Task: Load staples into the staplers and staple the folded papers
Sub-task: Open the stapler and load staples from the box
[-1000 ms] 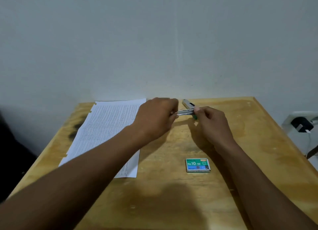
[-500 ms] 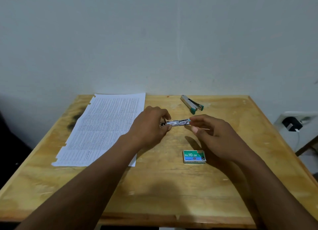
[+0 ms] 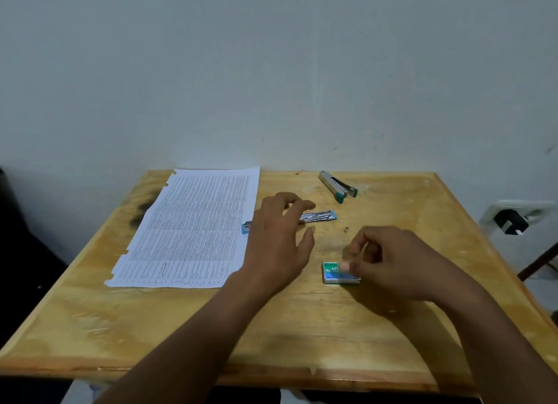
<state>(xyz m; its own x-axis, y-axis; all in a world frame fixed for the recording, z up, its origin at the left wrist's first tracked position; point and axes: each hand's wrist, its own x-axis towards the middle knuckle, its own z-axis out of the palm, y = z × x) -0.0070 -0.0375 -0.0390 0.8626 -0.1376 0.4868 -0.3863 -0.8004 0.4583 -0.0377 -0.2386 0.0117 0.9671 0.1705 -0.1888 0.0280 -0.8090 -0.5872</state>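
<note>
A silver stapler with teal ends (image 3: 320, 216) lies opened flat on the wooden table (image 3: 181, 328), its other end (image 3: 247, 227) showing beside the paper. My left hand (image 3: 280, 240) hovers over it with fingers spread, holding nothing. A second silver-and-teal stapler (image 3: 338, 187) rests at the back of the table. My right hand (image 3: 383, 261) is low over the green staple box (image 3: 330, 272), fingers loosely curled and the thumb tip at the box top. The printed paper (image 3: 193, 225) lies flat at the left.
A tiny loose metal bit (image 3: 346, 229) lies between the flat stapler and my right hand. A dark scorch mark (image 3: 142, 213) stains the table's left side. A wall socket with a black plug (image 3: 510, 220) sits beyond the right edge.
Both hands let go of the opened stapler, which now lies on the table. My right hand drew back to the staple box; my left hand opened above the stapler.
</note>
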